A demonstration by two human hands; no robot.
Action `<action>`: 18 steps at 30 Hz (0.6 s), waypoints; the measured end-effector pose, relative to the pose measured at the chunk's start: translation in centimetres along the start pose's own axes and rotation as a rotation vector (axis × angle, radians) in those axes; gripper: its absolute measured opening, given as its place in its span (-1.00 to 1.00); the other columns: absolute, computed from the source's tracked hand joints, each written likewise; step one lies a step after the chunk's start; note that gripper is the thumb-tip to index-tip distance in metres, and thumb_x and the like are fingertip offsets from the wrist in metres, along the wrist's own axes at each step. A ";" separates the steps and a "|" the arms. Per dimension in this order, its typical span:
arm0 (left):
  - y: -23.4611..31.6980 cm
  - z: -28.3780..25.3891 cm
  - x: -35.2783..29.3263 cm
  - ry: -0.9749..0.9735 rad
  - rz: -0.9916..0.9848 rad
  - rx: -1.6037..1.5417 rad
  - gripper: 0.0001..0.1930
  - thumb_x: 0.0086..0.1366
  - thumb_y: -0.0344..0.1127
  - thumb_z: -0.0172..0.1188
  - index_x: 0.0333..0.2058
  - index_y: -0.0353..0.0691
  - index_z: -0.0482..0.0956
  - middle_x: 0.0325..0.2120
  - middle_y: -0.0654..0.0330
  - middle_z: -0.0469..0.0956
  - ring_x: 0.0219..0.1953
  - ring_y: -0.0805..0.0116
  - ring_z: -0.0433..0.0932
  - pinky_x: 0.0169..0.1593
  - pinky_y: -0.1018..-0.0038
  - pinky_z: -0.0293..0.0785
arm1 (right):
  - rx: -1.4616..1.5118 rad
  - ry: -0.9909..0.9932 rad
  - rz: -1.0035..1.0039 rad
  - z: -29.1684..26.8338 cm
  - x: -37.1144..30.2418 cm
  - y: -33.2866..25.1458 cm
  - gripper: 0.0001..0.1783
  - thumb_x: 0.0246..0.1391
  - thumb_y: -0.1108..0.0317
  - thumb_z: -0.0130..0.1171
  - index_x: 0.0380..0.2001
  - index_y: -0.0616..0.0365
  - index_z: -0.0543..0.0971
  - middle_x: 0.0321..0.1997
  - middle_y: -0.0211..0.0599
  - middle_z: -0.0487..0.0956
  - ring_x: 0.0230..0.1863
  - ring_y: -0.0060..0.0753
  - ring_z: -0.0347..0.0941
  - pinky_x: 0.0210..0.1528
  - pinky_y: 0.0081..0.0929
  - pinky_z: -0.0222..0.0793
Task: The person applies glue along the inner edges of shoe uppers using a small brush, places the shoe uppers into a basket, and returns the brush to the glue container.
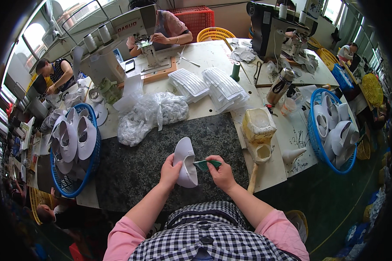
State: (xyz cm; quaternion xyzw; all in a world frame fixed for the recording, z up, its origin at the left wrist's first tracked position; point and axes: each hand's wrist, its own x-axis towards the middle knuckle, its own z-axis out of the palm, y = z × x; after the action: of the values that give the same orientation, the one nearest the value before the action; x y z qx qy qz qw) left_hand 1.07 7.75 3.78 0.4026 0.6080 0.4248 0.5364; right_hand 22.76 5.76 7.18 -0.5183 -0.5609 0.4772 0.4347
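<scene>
My left hand (170, 172) grips a white shoe upper (184, 150) by its left side, thumb toward its opening. The upper is held upright above the dark speckled work surface (137, 180). In my right hand (222, 175) a small flat green tool (202, 165) is pinched between thumb and fingers. Its tip meets the right inner edge of the upper; whether it presses on the material cannot be made out. To the right of this hand stands a crusted cream-coloured container (258, 124), with a small round pot (262, 153) and a wooden handle (252, 177) in front.
Blue baskets of white shoe uppers stand left (97, 152) and right (312, 126). Behind the work surface lie a clear plastic bag of pieces (154, 113) and stacked white strips (222, 87). A steel flask (279, 86) stands right. A co-worker's hand (160, 39) is at the sewing machine (148, 54).
</scene>
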 end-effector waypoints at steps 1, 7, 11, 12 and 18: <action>0.2 0.2 0.3 -0.008 0.024 0.024 -0.57 0.28 -0.50 0.09 0.14 -0.32 0.35 -0.08 0.13 0.54 -0.08 0.40 0.53 0.00 0.48 0.45 | 0.000 -0.002 0.001 0.9 0.5 0.2 -0.83 0.20 0.45 0.11 -0.13 0.11 0.51 -0.32 -0.35 0.56 -0.29 -0.52 0.54 -0.26 -0.44 0.48; 0.4 0.6 0.5 -0.126 0.042 0.045 -0.55 0.27 -0.50 0.08 0.16 -0.29 0.34 -0.07 0.16 0.53 -0.07 0.42 0.51 0.02 0.48 0.43 | -0.319 0.078 -0.423 3.2 2.7 2.7 -0.78 0.15 0.49 0.09 -0.11 0.12 0.48 -0.19 -0.09 0.59 -0.23 0.02 0.54 -0.21 -0.26 0.48; 0.4 0.0 -0.1 -0.175 -0.017 -0.015 -0.57 0.27 -0.51 0.07 0.13 -0.28 0.37 -0.08 0.17 0.53 -0.07 0.43 0.50 0.02 0.49 0.42 | -0.335 0.053 -0.173 3.0 3.1 1.0 -0.81 0.14 0.46 0.06 -0.15 0.13 0.46 -0.27 -0.03 0.59 -0.24 0.08 0.54 -0.22 -0.14 0.45; 0.7 -0.3 -0.2 -0.167 -0.060 0.009 -0.56 0.26 -0.47 0.09 0.14 -0.27 0.36 -0.11 0.15 0.53 -0.09 0.42 0.51 0.01 0.49 0.42 | -0.329 -0.007 -0.013 2.6 3.1 0.6 -0.82 0.14 0.44 0.05 -0.16 0.13 0.46 -0.30 0.00 0.59 -0.25 0.11 0.54 -0.22 -0.10 0.44; 4.4 0.2 0.9 -0.159 -0.161 0.053 -0.30 0.17 -0.26 0.26 0.23 -0.30 0.17 -0.09 0.04 0.47 -0.12 0.27 0.52 -0.07 0.40 0.48 | -0.381 -0.213 0.013 1.9 0.4 -0.3 -0.79 0.11 0.43 0.06 -0.15 0.13 0.45 -0.38 0.03 0.58 -0.26 0.15 0.54 -0.21 -0.07 0.43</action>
State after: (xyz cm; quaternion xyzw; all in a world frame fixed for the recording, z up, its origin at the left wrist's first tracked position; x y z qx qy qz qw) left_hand 1.37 10.04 7.68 0.3990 0.6051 0.3306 0.6045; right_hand 20.84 5.99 7.14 -0.5413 -0.6804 0.4176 0.2640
